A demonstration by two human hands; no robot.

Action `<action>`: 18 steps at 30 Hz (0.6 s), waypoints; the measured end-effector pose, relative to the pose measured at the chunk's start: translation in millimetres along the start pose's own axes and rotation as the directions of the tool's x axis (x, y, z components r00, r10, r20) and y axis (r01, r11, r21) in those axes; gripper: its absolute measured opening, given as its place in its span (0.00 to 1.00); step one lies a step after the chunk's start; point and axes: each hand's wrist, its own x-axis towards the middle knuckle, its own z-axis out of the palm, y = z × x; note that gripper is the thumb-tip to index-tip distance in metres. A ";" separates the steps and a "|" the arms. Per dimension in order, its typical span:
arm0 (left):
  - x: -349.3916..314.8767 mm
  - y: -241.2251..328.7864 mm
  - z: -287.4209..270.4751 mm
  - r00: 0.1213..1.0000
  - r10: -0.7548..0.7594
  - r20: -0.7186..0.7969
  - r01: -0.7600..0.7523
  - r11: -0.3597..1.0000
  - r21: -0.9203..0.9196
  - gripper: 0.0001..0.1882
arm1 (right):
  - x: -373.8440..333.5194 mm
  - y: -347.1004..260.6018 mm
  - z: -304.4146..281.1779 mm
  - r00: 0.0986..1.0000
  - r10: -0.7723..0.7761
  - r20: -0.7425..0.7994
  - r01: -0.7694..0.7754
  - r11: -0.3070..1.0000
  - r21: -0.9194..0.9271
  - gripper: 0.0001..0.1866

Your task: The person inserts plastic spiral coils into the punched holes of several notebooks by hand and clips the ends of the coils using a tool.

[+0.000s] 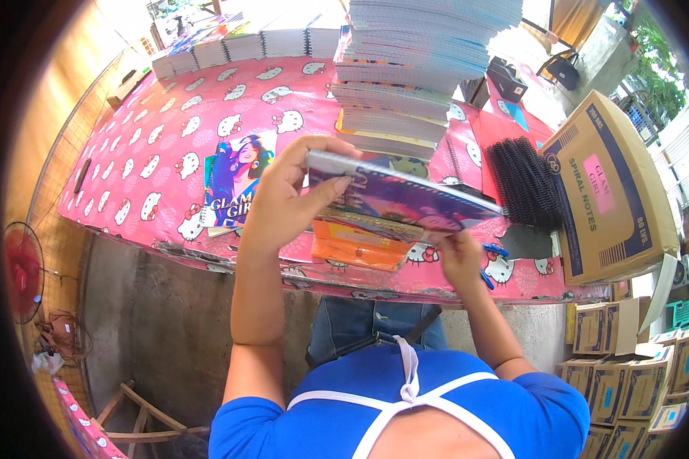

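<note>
A spiral notebook with a purple, colourful cover is held tilted above the table in front of me. My left hand is closed around its left end, thumb on the cover. At its lower right edge, my right hand is closed with fingertips against it; part of the grip is hidden. Beneath lies an orange plastic-wrapped pack, partly covered. A small pile topped by a notebook with a pictured person on its cover rests left of my left hand. Blue-handled tool parts show beside my right hand.
A tall stack of notebooks rises behind my hands. Black plastic spiral coils lie beside a large cardboard box on the right. More notebooks line the far edge of the pink patterned table. Cartons stand lower right.
</note>
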 end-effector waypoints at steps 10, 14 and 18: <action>-46.6 -63.2 21.0 0.867 -0.163 -0.470 0.080 0.978 -0.193 0.53 | 0.0 31.2 2.7 0.978 -0.191 -0.080 0.205 0.948 0.243 0.39; -26.2 -34.2 32.3 0.739 0.116 -0.664 -0.068 0.993 0.098 0.43 | 134.0 65.0 -49.9 0.953 -0.091 -0.289 0.046 0.986 -0.161 0.24; -10.1 -8.9 93.4 0.879 0.438 -0.190 -0.052 0.484 0.874 0.36 | 201.2 114.3 -45.6 0.990 0.029 -0.138 -0.122 0.657 -0.744 0.16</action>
